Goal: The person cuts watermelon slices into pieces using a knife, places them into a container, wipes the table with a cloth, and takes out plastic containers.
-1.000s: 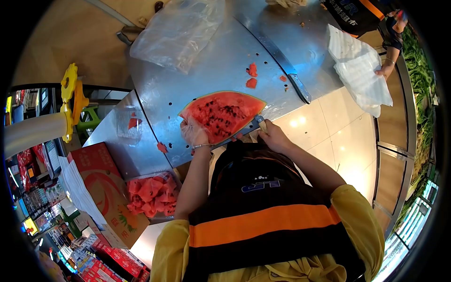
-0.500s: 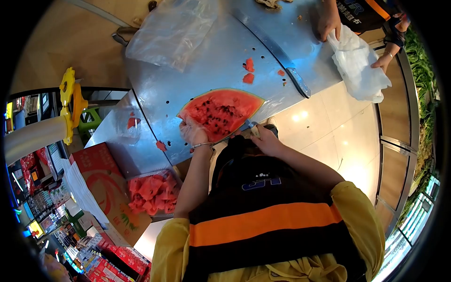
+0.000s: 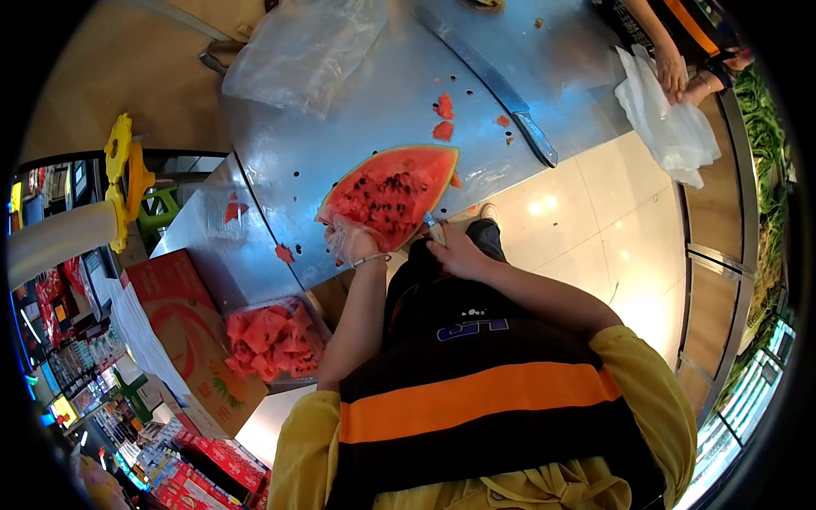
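Note:
A large piece of watermelon (image 3: 395, 189) rests near the front edge of the metal table (image 3: 331, 144), its red, scooped flesh and black seeds facing up. My left hand (image 3: 348, 241), in a clear plastic glove, grips its left lower rim. In my right hand (image 3: 457, 255) is a small knife (image 3: 435, 229) with a pale handle, its blade by the melon's right lower edge. How much of the blade is in the melon I cannot tell. Below and left, a clear container (image 3: 274, 342) holds many red watermelon chunks.
A long knife (image 3: 501, 89) lies beyond the melon, near loose melon bits (image 3: 443, 119) and seeds. A clear plastic bag (image 3: 310, 51) covers the back left. Another person's hands (image 3: 676, 81) hold a white bag (image 3: 667, 127) at right. A cardboard box (image 3: 191, 327) stands left.
The watermelon has shifted slightly left and turned, with both my hands following. A red bit now shows beside its right edge. The other person's hands have come together over the white bag.

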Action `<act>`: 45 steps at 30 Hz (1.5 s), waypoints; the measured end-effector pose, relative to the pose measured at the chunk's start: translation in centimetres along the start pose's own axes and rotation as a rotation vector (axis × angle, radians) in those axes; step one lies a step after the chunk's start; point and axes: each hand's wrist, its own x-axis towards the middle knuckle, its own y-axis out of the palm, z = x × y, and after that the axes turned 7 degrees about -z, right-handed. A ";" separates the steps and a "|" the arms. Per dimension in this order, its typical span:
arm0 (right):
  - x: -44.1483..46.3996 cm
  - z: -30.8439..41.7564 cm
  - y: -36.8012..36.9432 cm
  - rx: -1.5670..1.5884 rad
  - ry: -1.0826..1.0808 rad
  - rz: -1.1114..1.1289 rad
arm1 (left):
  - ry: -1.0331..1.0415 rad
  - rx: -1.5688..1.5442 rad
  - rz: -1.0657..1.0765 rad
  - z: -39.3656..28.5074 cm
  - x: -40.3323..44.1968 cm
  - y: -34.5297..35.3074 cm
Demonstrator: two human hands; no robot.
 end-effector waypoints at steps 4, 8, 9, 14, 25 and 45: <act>0.5 1.8 -2.4 0.113 0.350 0.217 | -0.033 0.022 0.050 0.0 0.2 0.0; 1.0 0.2 1.3 0.071 0.046 0.046 | 0.493 0.588 0.074 5.1 3.4 -0.4; 1.1 -0.7 1.8 0.068 0.043 0.052 | 0.691 0.833 0.042 5.3 3.6 -0.4; 1.2 -1.1 0.6 -0.529 -0.210 -0.178 | -0.112 0.052 -0.015 2.2 1.6 0.2; 0.4 -3.3 -2.5 -0.235 -0.141 0.026 | -0.171 -0.256 0.070 1.2 0.1 -0.4; -0.6 -1.7 0.0 0.035 0.122 0.241 | -0.279 -0.083 0.030 1.6 -0.3 -0.7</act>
